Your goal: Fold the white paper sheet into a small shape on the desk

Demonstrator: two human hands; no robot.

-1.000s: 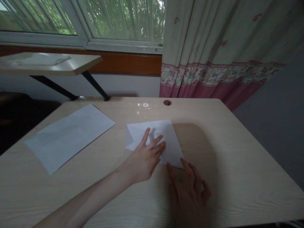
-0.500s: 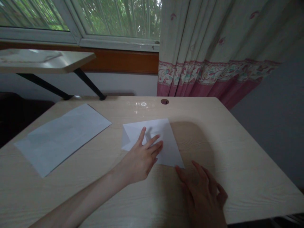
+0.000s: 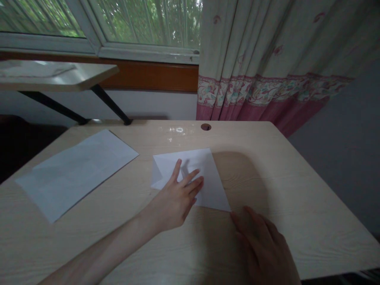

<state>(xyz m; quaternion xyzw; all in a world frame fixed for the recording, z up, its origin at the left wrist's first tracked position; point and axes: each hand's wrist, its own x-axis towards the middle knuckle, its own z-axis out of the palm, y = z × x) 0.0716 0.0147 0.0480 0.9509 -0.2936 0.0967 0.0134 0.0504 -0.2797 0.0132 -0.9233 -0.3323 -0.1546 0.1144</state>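
Observation:
A folded sheet of white paper [image 3: 215, 186] lies on the desk in front of me, with crease lines and folded corners at its left end. My left hand [image 3: 181, 196] rests flat across it, fingers spread, pressing on its middle. At the paper's near right corner is my right hand [image 3: 264, 241], palm down. Its fingers are apart and bent a little, and the tip of one finger is at the corner or just beside it. Nothing shows in its grasp, though its underside is hidden.
More white paper [image 3: 80, 174] lies flat on the left of the wooden desk [image 3: 297, 198]. A raised shelf [image 3: 59, 75] on black legs stands at the back left. A round cable hole [image 3: 206, 127] sits near the far edge, before the curtain [image 3: 237, 91] and window.
My right hand has slid a short way right and toward me, its fingertip passing along to the paper's near right corner. The left hand and the folded paper stay in place.

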